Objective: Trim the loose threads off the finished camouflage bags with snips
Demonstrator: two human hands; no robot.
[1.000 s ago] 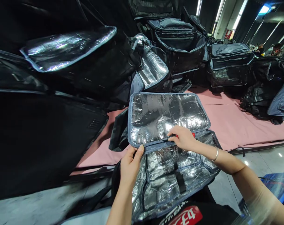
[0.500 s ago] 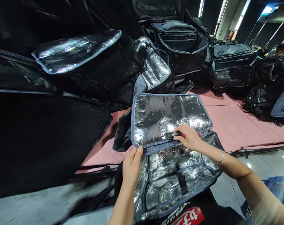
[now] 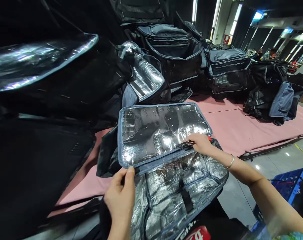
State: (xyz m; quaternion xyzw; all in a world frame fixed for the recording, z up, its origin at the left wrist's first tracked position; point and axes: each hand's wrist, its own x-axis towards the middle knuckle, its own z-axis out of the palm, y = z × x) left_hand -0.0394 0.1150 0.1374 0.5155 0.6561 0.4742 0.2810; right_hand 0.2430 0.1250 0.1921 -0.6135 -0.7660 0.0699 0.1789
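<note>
Far left, a large black bag [image 3: 74,83] is seen at the counter [image 3: 233,128], its foil-lined flap raised. Next, the near left corner of a foil-lined lid [image 3: 151,133] is pinched by the left hand [image 3: 121,193], thumb over fingers, apparently so that the bound edge is steadied. The lid is laid back over the counter's front edge; the bag body [image 3: 163,200] is opened out on the near side of that edge, likely so that the seam can be reached by 2 hands. Toward the seam's right end, a red-handled tool [image 3: 209,138] is gripped in the closed right hand [image 3: 202,145], presumably for close control; its type cannot be told. Behind, 2 open bags [image 3: 173,63] are stood toward the counter's back edge. Right, beyond the front edge, a blue crate [image 3: 290,176] is seen.
</note>
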